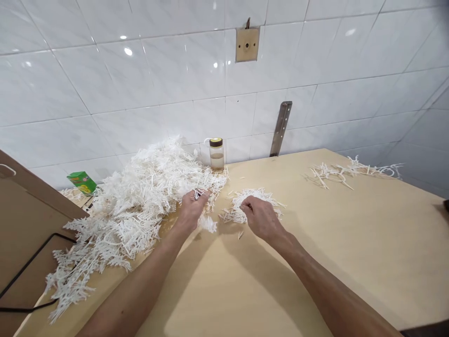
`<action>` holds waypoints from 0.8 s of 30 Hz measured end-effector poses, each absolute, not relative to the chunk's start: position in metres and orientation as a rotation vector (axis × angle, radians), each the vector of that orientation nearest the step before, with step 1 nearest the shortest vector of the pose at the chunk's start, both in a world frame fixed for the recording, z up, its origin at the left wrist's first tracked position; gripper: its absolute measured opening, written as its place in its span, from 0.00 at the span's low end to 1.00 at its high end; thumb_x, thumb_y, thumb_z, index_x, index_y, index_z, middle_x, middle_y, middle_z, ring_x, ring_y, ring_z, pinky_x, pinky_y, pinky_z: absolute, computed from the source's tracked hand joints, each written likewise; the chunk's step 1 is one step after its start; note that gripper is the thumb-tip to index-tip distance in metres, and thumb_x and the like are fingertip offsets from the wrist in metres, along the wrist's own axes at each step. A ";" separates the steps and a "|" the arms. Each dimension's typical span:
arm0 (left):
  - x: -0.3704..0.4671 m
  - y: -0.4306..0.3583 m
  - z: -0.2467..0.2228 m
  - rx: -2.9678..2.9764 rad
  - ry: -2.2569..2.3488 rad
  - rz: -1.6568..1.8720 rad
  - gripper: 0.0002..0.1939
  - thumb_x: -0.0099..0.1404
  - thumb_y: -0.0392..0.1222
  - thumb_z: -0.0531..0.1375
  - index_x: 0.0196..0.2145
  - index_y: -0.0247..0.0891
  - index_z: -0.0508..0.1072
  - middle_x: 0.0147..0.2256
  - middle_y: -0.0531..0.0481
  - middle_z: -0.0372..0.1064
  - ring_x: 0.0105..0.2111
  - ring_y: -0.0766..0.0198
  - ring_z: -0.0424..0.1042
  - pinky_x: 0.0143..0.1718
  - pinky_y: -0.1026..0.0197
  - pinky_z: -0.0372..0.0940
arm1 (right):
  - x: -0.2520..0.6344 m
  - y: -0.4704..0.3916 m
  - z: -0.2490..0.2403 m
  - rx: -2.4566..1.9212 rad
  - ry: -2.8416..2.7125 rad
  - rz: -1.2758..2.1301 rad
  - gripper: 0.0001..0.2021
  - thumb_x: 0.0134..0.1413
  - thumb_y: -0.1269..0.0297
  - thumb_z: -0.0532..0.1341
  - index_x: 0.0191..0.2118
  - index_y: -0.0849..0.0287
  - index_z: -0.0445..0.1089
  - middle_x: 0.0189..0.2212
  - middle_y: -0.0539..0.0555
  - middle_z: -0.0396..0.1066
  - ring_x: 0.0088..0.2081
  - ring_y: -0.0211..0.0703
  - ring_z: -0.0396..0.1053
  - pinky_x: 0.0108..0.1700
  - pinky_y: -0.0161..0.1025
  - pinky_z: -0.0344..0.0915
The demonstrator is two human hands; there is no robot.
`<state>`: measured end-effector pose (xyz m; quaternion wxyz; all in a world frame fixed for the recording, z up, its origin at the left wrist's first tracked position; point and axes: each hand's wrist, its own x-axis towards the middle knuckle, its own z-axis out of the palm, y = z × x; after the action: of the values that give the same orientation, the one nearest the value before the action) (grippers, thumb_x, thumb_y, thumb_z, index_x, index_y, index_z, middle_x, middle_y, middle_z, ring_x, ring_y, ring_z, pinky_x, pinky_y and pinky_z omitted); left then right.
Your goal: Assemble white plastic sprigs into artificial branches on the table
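My left hand [193, 206] is closed around a white branching piece, beside the large heap of white branching pieces [140, 196]; a small dark item shows between its fingers, too small to name. A feathery white bit [208, 223] lies or hangs just below this hand. My right hand [261, 216] is pinched closed over the near edge of a small pile of short white sticks [257, 194]. Whatever its fingertips hold, if anything, is hidden.
A jar with a dark lid [216, 157] stands by the tiled wall. White stems [336, 173] lie at the back right of the table [368, 243]. At left are a green box [82, 182], a cardboard box [31, 210] and a black bent rod [31, 260].
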<state>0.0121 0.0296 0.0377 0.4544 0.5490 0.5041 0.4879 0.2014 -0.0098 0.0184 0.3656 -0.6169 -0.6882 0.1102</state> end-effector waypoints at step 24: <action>0.017 0.020 0.033 1.328 0.693 0.607 0.21 0.52 0.52 0.69 0.33 0.30 0.74 0.32 0.42 0.75 0.28 0.61 0.73 0.34 0.58 0.67 | 0.195 -0.013 0.018 -1.365 -1.588 0.831 0.14 0.56 0.53 0.58 0.36 0.58 0.73 0.29 0.53 0.76 0.30 0.42 0.71 0.34 0.38 0.66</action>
<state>0.0166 0.0204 0.0325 0.6909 0.5940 0.3101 0.2715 0.1954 -0.0132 0.0183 0.4300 -0.5470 -0.6365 0.3329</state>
